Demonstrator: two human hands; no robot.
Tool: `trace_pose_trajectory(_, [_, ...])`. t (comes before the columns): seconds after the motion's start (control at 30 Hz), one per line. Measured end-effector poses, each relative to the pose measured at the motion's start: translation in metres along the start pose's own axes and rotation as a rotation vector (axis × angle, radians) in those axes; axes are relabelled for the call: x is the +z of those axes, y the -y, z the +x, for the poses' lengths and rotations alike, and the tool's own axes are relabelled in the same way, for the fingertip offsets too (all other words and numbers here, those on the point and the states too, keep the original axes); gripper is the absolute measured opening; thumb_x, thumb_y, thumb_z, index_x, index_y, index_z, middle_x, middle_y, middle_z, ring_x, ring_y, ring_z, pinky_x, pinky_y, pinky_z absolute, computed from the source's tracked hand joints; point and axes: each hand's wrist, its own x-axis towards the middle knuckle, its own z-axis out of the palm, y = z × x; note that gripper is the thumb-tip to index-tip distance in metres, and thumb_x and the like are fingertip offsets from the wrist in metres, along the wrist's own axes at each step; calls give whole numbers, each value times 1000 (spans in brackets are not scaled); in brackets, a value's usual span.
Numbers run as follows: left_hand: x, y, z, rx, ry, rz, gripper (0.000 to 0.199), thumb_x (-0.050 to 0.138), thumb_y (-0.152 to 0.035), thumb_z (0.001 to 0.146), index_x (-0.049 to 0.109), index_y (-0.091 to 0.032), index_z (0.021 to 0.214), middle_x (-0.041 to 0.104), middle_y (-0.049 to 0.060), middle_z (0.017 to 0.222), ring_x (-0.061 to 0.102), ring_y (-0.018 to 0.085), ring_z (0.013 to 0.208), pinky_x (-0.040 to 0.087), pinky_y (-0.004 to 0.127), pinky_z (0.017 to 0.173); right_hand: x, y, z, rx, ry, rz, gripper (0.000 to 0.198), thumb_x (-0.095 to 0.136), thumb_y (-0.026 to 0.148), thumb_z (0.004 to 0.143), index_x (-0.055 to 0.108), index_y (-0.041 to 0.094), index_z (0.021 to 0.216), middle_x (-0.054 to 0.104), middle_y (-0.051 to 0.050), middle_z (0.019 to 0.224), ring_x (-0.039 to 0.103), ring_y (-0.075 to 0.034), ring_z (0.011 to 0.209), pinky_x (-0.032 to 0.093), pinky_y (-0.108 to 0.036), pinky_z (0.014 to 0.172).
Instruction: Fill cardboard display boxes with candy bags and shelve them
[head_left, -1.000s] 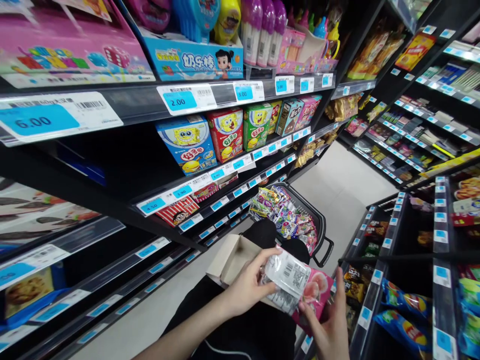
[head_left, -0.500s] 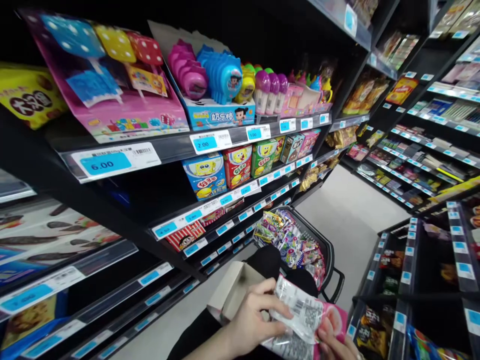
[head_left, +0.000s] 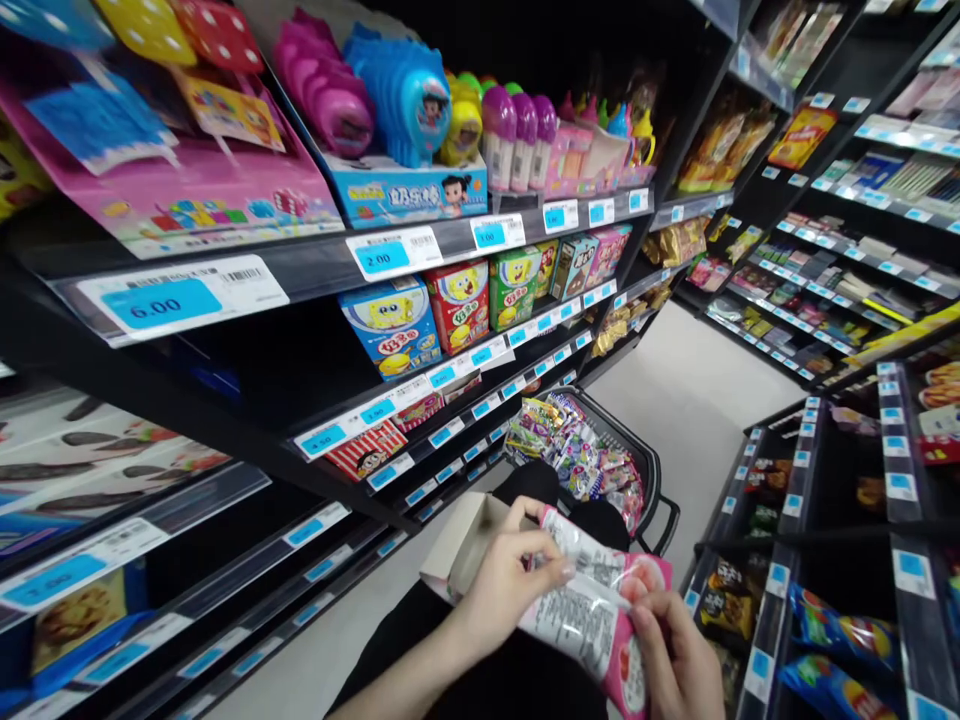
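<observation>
A pink and white plastic snack packet (head_left: 581,625), printed with small text, lies over my lap with its back seam facing up. My left hand (head_left: 517,570) pinches the packet near its middle, thumb and forefinger pressed together. On the other side, my right hand (head_left: 671,650) grips the packet's pink end between thumb and fingers. Beside my left wrist rests an open cardboard box (head_left: 469,545), pale inside; its contents are hidden.
A black basket (head_left: 649,470) filled with colourful snack packets stands on the floor ahead of my knees. To the left runs a shelf with candy display boxes (head_left: 409,195) and snack boxes (head_left: 394,325). Bins of bagged snacks (head_left: 840,620) stand on the right.
The packet has turned a little and come more into view, with more of its pink end showing. Both hands have shifted slightly upward in the picture, and the camera view has moved.
</observation>
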Motion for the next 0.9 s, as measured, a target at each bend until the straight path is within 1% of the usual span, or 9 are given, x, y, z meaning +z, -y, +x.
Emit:
trace_pose_trajectory(0.1, [-7, 2, 2, -32, 158, -47, 14, 76, -29, 70, 73, -16, 65, 49, 4, 89, 52, 19, 84, 39, 29, 74, -11, 7, 3, 90, 110, 191, 33, 60, 50, 82, 59, 22, 65, 62, 1, 64, 55, -14, 60, 42, -19, 58])
trace_pose_trajectory(0.17, [-11, 4, 3, 2, 223, -30, 9, 74, -25, 71, 75, -17, 68, 50, 2, 82, 52, 18, 79, 39, 28, 70, -13, 11, 3, 151, 88, 303, 30, 64, 49, 80, 61, 22, 66, 62, 2, 68, 54, -13, 65, 42, -18, 63])
trace_pose_trajectory(0.27, [-17, 3, 1, 32, 230, 26, 5, 72, -20, 74, 74, -18, 78, 52, 1, 81, 50, 15, 75, 40, 25, 67, -11, 13, -1, 213, 31, 402, 25, 73, 48, 73, 66, 24, 77, 65, 1, 81, 57, -15, 80, 42, -19, 74])
trace_pose_trajectory(0.37, [-21, 3, -2, -52, 300, -55, 24, 68, -18, 76, 65, -22, 100, 53, 1, 95, 51, 13, 78, 42, 22, 63, -10, 7, -4, 284, 11, 570, 26, 76, 45, 71, 63, 24, 79, 63, 1, 83, 55, -14, 77, 42, -19, 70])
trace_pose_trajectory(0.5, [-20, 10, -10, -124, 448, -206, 42, 64, -18, 79, 49, -25, 117, 54, 1, 97, 56, 14, 80, 46, 21, 62, -9, -5, -5, 337, 20, 808, 31, 79, 40, 69, 54, 22, 73, 57, 4, 71, 48, -10, 62, 39, -18, 59])
trace_pose_trajectory(0.6, [-16, 22, -17, 1, 290, -12, 41, 59, -19, 84, 46, -26, 123, 55, 1, 95, 54, 11, 71, 43, 19, 56, -5, -10, -6, 338, 7, 912, 35, 80, 38, 67, 49, 23, 72, 55, 5, 68, 47, -10, 60, 39, -19, 58])
trace_pose_trajectory(0.7, [-7, 35, -22, 217, 120, 54, 24, 57, -22, 88, 55, -24, 112, 55, -2, 80, 49, 9, 62, 41, 19, 55, -1, -12, -7, 332, 22, 976, 37, 79, 39, 69, 46, 23, 71, 52, 6, 65, 45, -10, 57, 37, -19, 55])
trace_pose_trajectory(0.8, [7, 41, -24, 262, -10, -120, 12, 62, -30, 87, 59, -21, 95, 53, -3, 73, 47, 9, 62, 39, 20, 56, 2, -15, -9, 326, 19, 986, 37, 76, 42, 72, 44, 24, 72, 50, 7, 64, 45, -10, 55, 38, -20, 54])
trace_pose_trajectory(0.9, [16, 39, -24, 167, -44, -404, 33, 64, -48, 83, 57, -23, 103, 53, -2, 75, 49, 10, 65, 41, 20, 60, 5, -21, -9, 278, 26, 929, 34, 74, 44, 74, 46, 24, 73, 52, 6, 66, 50, -12, 56, 40, -22, 54])
